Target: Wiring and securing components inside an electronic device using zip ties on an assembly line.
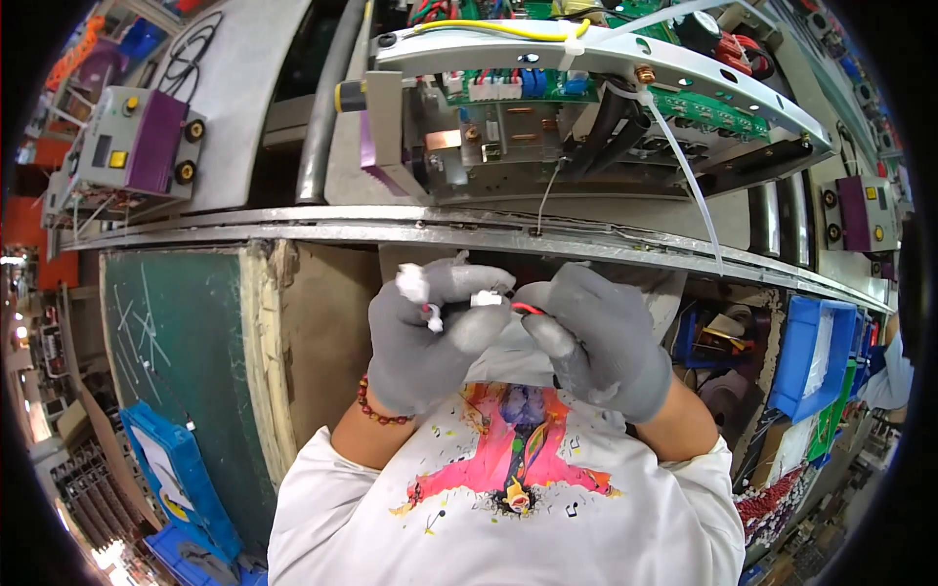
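Both my hands wear grey gloves and meet in front of my chest, below the bench edge. My left hand [422,337] pinches a small white plug connector [486,298] between thumb and forefinger. Other white connector pieces [412,283] stick out from the back of the same hand's grip. Just to the right, my right hand [608,337] has its fingertips closed on a short red wire [528,309], close to the white connector. A dark wire seems to run beside the red one; its far end is hidden by the gloves.
An open machine chassis [606,59] with green circuit boards stands on the roller bench ahead. From it a long white cable tie [689,176] hangs over the metal bench edge [469,230]. Purple-and-grey units [137,142] sit left and right. Blue bins [813,356] stand at right.
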`<state>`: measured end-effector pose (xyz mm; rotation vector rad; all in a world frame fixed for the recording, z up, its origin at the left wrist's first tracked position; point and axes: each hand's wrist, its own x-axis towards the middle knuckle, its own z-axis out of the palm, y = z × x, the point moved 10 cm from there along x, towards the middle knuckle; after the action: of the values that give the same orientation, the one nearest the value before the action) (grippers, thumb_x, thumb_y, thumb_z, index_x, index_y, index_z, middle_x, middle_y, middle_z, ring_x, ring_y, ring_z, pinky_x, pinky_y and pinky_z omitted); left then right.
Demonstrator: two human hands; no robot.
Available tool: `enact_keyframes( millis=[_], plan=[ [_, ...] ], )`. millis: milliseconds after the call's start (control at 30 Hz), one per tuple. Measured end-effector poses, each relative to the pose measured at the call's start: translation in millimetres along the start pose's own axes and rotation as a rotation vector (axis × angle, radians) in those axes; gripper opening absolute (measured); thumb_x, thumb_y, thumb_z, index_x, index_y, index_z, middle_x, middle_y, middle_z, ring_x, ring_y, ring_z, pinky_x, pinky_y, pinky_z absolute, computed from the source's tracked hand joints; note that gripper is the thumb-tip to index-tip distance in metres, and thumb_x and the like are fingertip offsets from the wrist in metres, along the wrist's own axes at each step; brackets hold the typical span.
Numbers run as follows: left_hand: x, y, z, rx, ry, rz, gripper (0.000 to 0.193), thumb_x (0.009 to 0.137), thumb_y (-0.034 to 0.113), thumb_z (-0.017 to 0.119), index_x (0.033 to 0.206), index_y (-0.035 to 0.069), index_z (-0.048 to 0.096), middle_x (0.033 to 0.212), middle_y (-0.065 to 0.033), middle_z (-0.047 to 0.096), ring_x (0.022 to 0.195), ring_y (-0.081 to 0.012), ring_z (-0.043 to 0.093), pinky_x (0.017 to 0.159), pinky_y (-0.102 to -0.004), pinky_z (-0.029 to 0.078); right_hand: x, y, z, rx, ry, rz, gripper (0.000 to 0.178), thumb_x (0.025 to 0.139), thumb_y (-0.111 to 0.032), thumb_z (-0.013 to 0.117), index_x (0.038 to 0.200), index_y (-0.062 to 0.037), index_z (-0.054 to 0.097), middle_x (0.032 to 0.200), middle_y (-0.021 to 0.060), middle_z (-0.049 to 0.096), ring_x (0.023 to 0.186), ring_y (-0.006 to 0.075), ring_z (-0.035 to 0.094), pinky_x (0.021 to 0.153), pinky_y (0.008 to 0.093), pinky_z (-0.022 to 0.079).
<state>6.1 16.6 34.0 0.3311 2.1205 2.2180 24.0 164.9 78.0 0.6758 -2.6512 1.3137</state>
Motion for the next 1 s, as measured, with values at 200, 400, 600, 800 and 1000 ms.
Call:
enact_keyframes(
  millis=[200,400,600,800,1000],
  plan=[
    [2,-36,18,-0.312,-0.153,-0.262,0.024,0.085,0.003,0.068,0.108,-0.004,0.07,0.096,-0.0079,0.07,0.079,-0.0109,0.062,0.07,-0.0277,0.05,-7,-6,-11,-0.311,0.107,-0.16,0.04,0.075,-0.001,0.074,0.114,-0.0097,0.071,0.076,0.005,0.059,0.058,0.0223,0.056,0.052,0.0337,0.045],
    [9,-61,34,-0.535,-0.1,-0.264,0.016,0.093,0.002,0.069,0.108,-0.003,0.068,0.097,-0.008,0.071,0.086,-0.0098,0.064,0.076,-0.0262,0.053,-13,13,-11,-0.155,0.152,-0.111,0.037,0.074,0.0,0.08,0.111,-0.0031,0.071,0.081,0.0092,0.065,0.063,0.0202,0.059,0.056,0.0298,0.046],
    [19,-83,53,-0.627,0.01,-0.321,0.017,0.093,0.008,0.069,0.107,-0.002,0.068,0.085,-0.0038,0.069,0.071,-0.008,0.061,0.065,-0.0243,0.051,-15,42,-5,-0.085,0.397,-0.064,0.03,0.076,-0.007,0.083,0.105,-0.0101,0.073,0.089,0.0078,0.068,0.071,0.0246,0.064,0.062,0.0322,0.051],
    [45,-83,27,-0.376,0.009,-0.205,0.023,0.093,0.012,0.067,0.111,-0.002,0.069,0.083,-0.0044,0.071,0.068,-0.0082,0.06,0.061,-0.0274,0.051,-13,75,-22,-0.205,0.651,0.082,0.026,0.078,0.001,0.078,0.102,-0.01,0.073,0.087,0.0083,0.068,0.069,0.0228,0.064,0.061,0.0335,0.05],
    [64,-65,19,0.346,0.018,0.13,0.03,0.088,0.006,0.06,0.115,-0.002,0.066,0.084,-0.0192,0.068,0.071,-0.0324,0.065,0.066,-0.0416,0.052,19,73,-4,-0.7,0.587,-0.166,0.022,0.078,0.001,0.075,0.099,-0.0049,0.072,0.086,0.0113,0.067,0.066,0.0276,0.066,0.055,0.0356,0.051]
  ],
)
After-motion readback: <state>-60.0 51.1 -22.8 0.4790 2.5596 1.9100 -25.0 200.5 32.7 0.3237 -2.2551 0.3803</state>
